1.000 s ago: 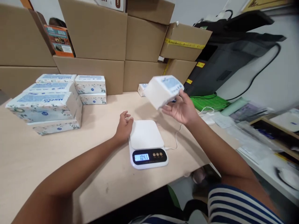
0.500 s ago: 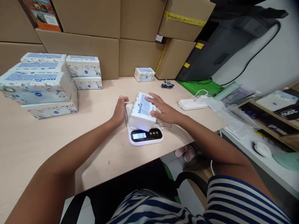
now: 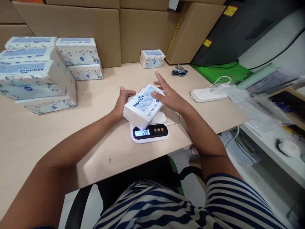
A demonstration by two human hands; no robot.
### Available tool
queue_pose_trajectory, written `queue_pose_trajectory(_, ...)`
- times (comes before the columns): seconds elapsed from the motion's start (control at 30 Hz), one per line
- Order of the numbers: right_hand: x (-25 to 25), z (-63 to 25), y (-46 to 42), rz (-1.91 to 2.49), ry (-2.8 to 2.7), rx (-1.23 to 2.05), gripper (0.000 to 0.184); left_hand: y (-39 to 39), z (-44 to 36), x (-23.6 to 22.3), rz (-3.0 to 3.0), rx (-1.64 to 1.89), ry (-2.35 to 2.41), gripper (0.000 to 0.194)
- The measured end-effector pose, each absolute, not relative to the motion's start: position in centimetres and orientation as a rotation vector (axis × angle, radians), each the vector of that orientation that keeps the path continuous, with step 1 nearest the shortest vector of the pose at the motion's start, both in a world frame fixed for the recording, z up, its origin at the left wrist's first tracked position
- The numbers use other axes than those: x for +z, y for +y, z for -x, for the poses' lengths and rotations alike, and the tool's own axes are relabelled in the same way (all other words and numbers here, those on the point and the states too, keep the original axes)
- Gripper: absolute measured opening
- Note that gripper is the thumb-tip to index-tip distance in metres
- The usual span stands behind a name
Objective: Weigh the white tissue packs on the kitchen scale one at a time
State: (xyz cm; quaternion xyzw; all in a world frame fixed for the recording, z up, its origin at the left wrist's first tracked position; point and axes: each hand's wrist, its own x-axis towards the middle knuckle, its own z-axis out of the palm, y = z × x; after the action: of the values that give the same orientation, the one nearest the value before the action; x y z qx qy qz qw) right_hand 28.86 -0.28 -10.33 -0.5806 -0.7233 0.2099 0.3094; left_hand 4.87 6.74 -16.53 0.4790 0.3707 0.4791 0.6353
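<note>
A soft pack of tissues [image 3: 144, 105], white with blue "Manhua" print, sits tilted over a white digital scale [image 3: 159, 136]. The lit display reads about 59.9. My left hand [image 3: 122, 103] supports the pack's left side, thumb up and the fingers partly hidden behind it. My right hand [image 3: 170, 95] is at the pack's right side, its thumb on the upper face and the index finger raised away; the other fingertips are partly hidden. The scale's plate shows under the pack's right edge.
Several tissue packs [image 3: 28, 76] are stacked at the left of the table [image 3: 95, 133]. Another pack [image 3: 152, 58] stands by the cardboard boxes [image 3: 147, 35] at the back. A tape roll [image 3: 179, 71], a power strip [image 3: 209, 94] and a green board [image 3: 221, 74] lie to the right.
The pack has turned and tilted toward my left hand, which now meets its side. My right index finger has lifted off it. The reading fell from 103.2 to 59.9; the view dipped.
</note>
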Motion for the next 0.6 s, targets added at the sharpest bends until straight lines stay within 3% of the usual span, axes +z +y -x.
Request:
queue_pose_trajectory(0.07, -11.4, -29.1, 0.2, 1.318, -1.844, 0.692, 0.109, 6.5, -4.7, -16.3, -1.097, 1.083, 0.841, 0.085)
queue_pose_trajectory(0.23, -12.4, -28.6, -0.1, 1.122, -1.701, 0.852, 0.059, 5.9, -4.2, -15.8, -1.121, 1.132, 0.872, 0.085)
queue_pose_trajectory(0.37, -12.3, -27.8, -1.6, 1.234, -1.707, 0.475, 0.042, 5.8, -4.0, -15.9, -1.135, 1.228, 0.918, 0.083)
queue_pose_trajectory(0.6, -11.9, -27.1, -3.3, 1.583, -1.743, -0.163, 0.048, 5.3, -4.2, -14.0, -1.254, 1.469, 0.961, 0.079)
